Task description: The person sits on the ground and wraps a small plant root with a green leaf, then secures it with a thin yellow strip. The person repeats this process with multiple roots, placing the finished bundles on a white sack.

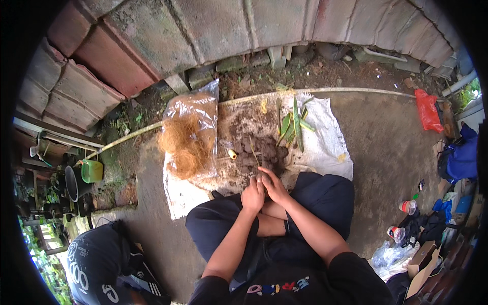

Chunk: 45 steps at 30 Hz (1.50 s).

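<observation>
Landmark = white sack (325,147) spread on the ground w/ a soil pile (254,147) on it. Far left of the sack: green container (92,171) by dark pots. On the sack's left edge: clear bag of brown coconut fibre (189,137). At the sack's near edge, just below the soil: left hand (252,195), fingers curled, pressed against right hand (274,187), also curled; can't tell what they grip, if anything. On the sack's upper right: green leaves (292,124). Well right of the sack: red plastic bag (428,111), cups (406,207).
</observation>
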Available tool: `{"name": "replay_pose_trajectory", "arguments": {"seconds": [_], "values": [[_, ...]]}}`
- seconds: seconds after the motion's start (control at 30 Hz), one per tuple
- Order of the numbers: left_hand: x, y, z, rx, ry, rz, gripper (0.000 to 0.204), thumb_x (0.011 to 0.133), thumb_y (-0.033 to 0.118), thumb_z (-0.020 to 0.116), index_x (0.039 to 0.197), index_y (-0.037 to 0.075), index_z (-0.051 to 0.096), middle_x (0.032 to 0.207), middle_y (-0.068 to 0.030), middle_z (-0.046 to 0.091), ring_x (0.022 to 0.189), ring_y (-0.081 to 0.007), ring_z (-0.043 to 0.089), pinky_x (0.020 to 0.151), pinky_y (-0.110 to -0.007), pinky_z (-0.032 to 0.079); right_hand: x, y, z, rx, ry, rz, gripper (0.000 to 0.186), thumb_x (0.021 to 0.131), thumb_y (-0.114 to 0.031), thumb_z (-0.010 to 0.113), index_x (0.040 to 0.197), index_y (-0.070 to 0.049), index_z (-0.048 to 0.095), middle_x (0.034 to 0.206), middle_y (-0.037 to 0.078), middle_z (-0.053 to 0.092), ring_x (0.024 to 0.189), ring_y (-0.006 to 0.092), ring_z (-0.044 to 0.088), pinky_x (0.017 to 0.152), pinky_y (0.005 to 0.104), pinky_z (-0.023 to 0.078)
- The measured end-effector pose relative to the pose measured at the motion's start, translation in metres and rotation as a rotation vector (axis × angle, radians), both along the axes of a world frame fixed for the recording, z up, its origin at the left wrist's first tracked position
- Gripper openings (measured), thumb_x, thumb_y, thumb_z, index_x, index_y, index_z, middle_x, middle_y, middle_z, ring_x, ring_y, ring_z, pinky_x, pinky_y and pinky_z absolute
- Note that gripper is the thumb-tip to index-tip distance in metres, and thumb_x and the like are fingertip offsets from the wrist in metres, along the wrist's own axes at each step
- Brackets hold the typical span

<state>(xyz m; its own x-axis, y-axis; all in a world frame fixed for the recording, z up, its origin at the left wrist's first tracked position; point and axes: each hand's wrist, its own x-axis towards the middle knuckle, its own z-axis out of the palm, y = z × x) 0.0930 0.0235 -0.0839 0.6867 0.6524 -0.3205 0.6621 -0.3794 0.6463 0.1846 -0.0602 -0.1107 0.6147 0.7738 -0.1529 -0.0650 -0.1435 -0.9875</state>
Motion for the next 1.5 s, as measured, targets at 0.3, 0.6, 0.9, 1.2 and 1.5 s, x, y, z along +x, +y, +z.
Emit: {"name": "replay_pose_trajectory", "arguments": {"seconds": [0.3,0.6,0.9,1.2,1.5], "values": [[0.011,0.006,-0.006,0.011,0.025,-0.072,0.055,0.099,0.051,0.035,0.107,-0.001,0.049,0.079,-0.0308,0.065,0.078,-0.0494,0.064,0.071,-0.057,0.049,0.003,0.005,-0.022,-0.032,0.061,-0.117,0.048,0.104,-0.042,0.039,0.137,-0.008,0.049,0.136,0.014,0.054,0.126,0.0300,0.052,0.103,0.0356,0.040],[0.009,0.009,-0.011,-0.109,-0.053,-0.036,0.072,0.095,0.059,0.042,0.123,-0.007,0.043,0.080,-0.0305,0.065,0.082,-0.0480,0.065,0.073,-0.055,0.049,0.002,0.000,-0.023,-0.014,0.262,-0.026,0.080,0.097,-0.066,0.028,0.157,-0.019,0.007,0.161,0.006,0.007,0.132,0.0230,0.036,0.108,0.0402,0.033],[-0.008,-0.005,0.001,0.133,-0.181,-0.204,0.064,0.089,0.050,0.060,0.129,0.002,0.044,0.079,-0.0213,0.068,0.076,-0.0409,0.067,0.067,-0.048,0.050,0.001,-0.016,-0.024,0.056,0.499,-0.037,0.083,0.091,-0.073,0.036,0.151,-0.016,0.029,0.143,0.007,0.042,0.120,0.0195,0.050,0.095,0.0365,0.045],[-0.033,-0.021,0.027,0.106,-0.296,-0.261,0.076,0.080,0.042,0.075,0.137,0.007,0.039,0.073,-0.0157,0.063,0.069,-0.0372,0.065,0.062,-0.045,0.050,-0.005,-0.036,0.020,0.186,0.754,0.060,0.062,0.095,-0.060,0.047,0.135,-0.013,0.053,0.141,0.003,0.049,0.128,0.0179,0.046,0.103,0.0365,0.041],[-0.042,-0.035,0.039,0.243,-0.089,-0.467,0.077,0.081,0.049,0.071,0.138,0.009,0.037,0.084,-0.0222,0.067,0.078,-0.0412,0.067,0.068,-0.049,0.053,-0.010,-0.048,0.024,0.231,0.792,-0.120,0.043,0.091,-0.040,0.062,0.114,-0.004,0.061,0.114,0.013,0.067,0.106,0.0233,0.063,0.093,0.0396,0.051]]}}
